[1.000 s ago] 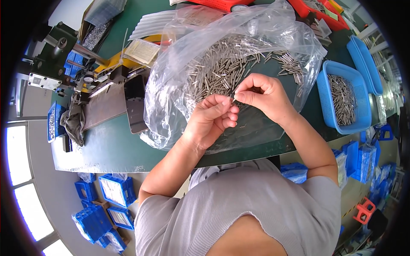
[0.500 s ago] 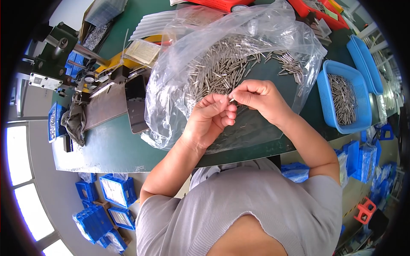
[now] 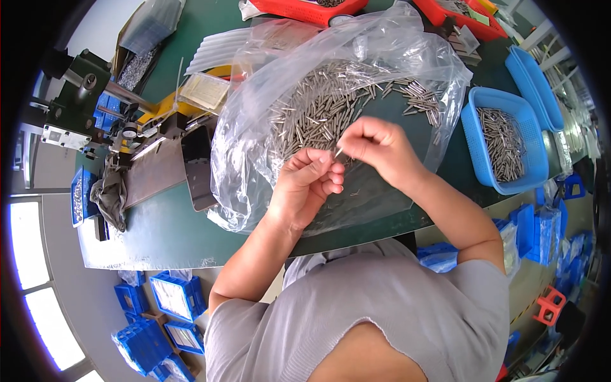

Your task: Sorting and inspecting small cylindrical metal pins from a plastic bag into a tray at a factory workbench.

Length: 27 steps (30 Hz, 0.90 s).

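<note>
My left hand (image 3: 305, 181) and my right hand (image 3: 382, 153) meet over the near side of a clear plastic bag (image 3: 245, 140). A small slim metal pin (image 3: 338, 152) shows between their fingertips, pinched by my right thumb and finger. My left thumb presses against curled fingers just beside the pin's lower end; whatever lies in that pinch is too small to make out. Beyond the hands, a heap of similar metal pins (image 3: 312, 118) spreads on the bag, with a looser group (image 3: 421, 99) to its right.
A blue basket (image 3: 476, 143) of metal pins stands at the right, with another blue tray (image 3: 519, 73) behind it. On the left are a dark phone-like slab (image 3: 198, 169) and a metal bench fixture (image 3: 86, 95). Red trays (image 3: 299, 11) line the back.
The view has shifted slightly. My fingertips have come a little apart, so more of the pin shows between them. Both hands stay over the bag.
</note>
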Available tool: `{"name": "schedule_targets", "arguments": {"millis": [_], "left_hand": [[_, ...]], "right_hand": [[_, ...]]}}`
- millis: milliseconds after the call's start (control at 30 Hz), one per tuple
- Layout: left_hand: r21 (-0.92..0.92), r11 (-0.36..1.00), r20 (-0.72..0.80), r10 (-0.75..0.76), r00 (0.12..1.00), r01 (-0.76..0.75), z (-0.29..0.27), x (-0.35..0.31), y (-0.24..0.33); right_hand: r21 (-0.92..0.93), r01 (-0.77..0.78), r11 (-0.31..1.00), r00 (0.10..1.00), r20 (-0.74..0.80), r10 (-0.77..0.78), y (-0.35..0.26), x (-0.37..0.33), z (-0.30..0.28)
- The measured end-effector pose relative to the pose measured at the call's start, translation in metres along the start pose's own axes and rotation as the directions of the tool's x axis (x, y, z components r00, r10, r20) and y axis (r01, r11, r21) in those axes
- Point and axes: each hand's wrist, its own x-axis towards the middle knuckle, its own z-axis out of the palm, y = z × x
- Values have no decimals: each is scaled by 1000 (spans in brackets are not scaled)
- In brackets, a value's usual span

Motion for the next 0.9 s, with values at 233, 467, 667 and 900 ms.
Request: {"name": "schedule_targets", "arguments": {"millis": [233, 467, 667, 900], "left_hand": [[12, 1000, -3, 19, 1000, -19, 3, -2, 3], [13, 1000, -4, 17, 1000, -17, -1, -2, 5], [5, 1000, -15, 2, 1000, -2, 1, -1, 3], [-24, 999, 17, -32, 999, 32, 1, -1, 2]], "right_hand": [[601, -102, 792, 946, -188, 265, -10, 21, -61], [-766, -199, 611, 977, -108, 182, -8, 18, -31], [-895, 179, 408, 979, 121, -162, 9, 14, -25], [-7, -114, 993, 985, 128, 114, -25, 6, -14]]}}
